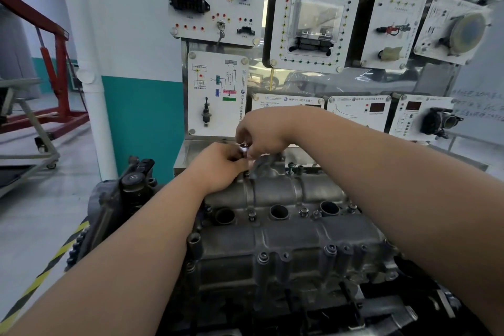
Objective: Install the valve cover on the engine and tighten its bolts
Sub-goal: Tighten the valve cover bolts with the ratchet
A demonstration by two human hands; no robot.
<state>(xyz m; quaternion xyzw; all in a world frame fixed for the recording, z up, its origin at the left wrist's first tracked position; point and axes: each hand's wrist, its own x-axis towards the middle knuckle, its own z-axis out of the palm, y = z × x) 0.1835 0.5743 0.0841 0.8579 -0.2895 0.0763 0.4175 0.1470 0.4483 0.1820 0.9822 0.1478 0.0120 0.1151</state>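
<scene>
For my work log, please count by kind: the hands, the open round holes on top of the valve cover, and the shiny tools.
Hands: 2, left hand and right hand
Round holes showing in the valve cover: 3
Shiny tool: 1
Total: 6

Floor [41,213]: grey and smooth, was seen to the left of the engine [286,240].
Hazard tape [46,270]: yellow and black, was laid diagonally across the floor beside the engine.
Red hoist [58,76]: was stood on the floor at far left, base legs laid flat.
Grey stand [38,142]: was carried on castors, in front of the hoist.
White pipe [95,106]: was set upright on the floor against the wall.
</scene>
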